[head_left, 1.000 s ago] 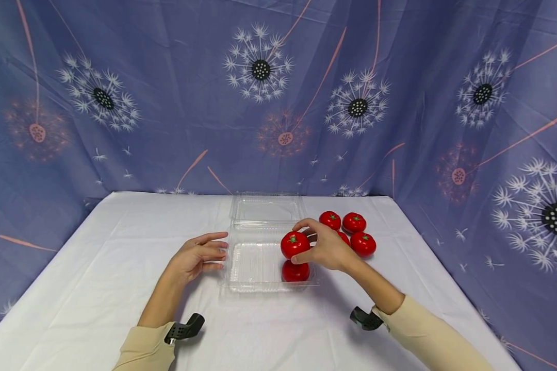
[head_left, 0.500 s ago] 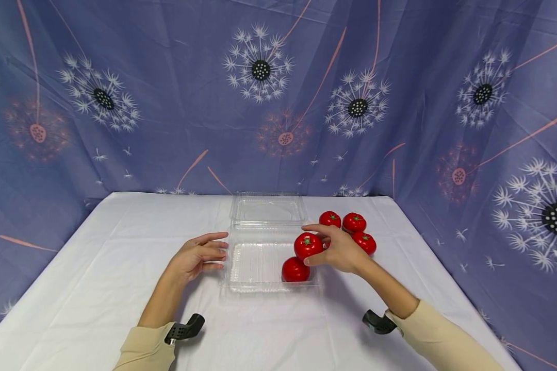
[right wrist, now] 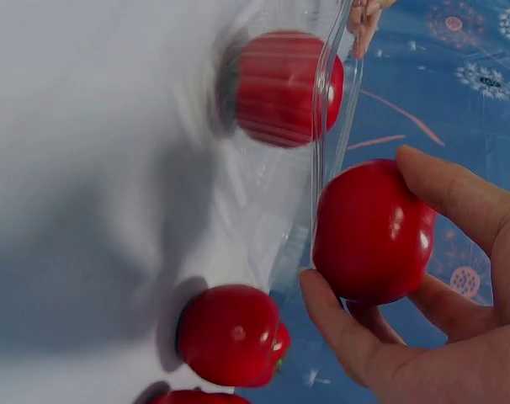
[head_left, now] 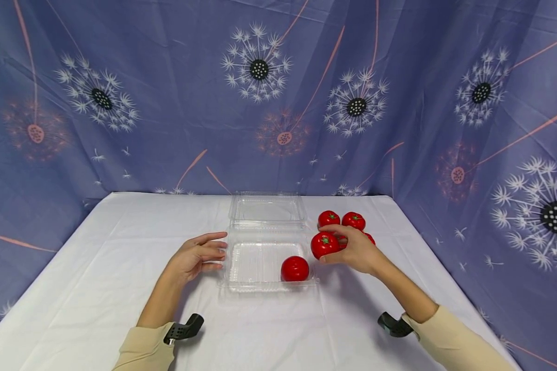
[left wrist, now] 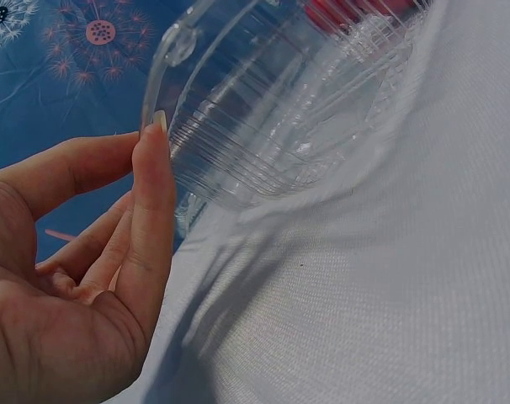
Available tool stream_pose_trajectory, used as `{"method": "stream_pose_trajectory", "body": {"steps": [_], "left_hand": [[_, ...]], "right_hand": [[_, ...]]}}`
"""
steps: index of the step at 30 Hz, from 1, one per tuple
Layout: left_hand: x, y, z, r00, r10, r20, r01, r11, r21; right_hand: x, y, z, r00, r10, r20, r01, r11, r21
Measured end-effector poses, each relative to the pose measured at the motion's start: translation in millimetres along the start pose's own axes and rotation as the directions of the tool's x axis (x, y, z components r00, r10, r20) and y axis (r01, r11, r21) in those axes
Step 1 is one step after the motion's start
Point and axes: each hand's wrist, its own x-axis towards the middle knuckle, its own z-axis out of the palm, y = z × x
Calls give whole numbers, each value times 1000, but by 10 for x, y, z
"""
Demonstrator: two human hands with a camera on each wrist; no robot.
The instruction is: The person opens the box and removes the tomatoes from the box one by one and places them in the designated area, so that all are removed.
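Observation:
A clear plastic clamshell container [head_left: 255, 263] stands with its lid [head_left: 266, 208] folded back. One red tomato [head_left: 294, 269] lies in the container's near right corner. My right hand [head_left: 353, 250] grips another tomato [head_left: 325, 245] between thumb and fingers, close by the container's right rim. In the right wrist view this held tomato [right wrist: 375, 231] overlaps the clear wall. At the opposite side, my left hand [head_left: 197, 257] has its fingers spread and loosely extended, fingertips right at the left rim [left wrist: 158, 93].
More tomatoes sit on the white cloth at the right: one at the back left [head_left: 329, 219], one at the back right [head_left: 354, 221], others partly hidden behind my right hand. A blue dandelion-print curtain [head_left: 190, 103] hangs around the table [head_left: 120, 288].
My right hand has carried the gripped tomato rightward, from over the one in the container to beyond the right rim. The left hand has kept its place.

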Motion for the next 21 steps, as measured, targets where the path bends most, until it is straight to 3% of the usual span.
{"method": "stream_pose_trajectory", "body": {"steps": [21], "left_hand": [[0, 2, -2, 1000, 3, 1, -3, 1000, 18]], "right_hand": [[-41, 334, -151, 999, -21, 36, 26, 989, -145]]}}
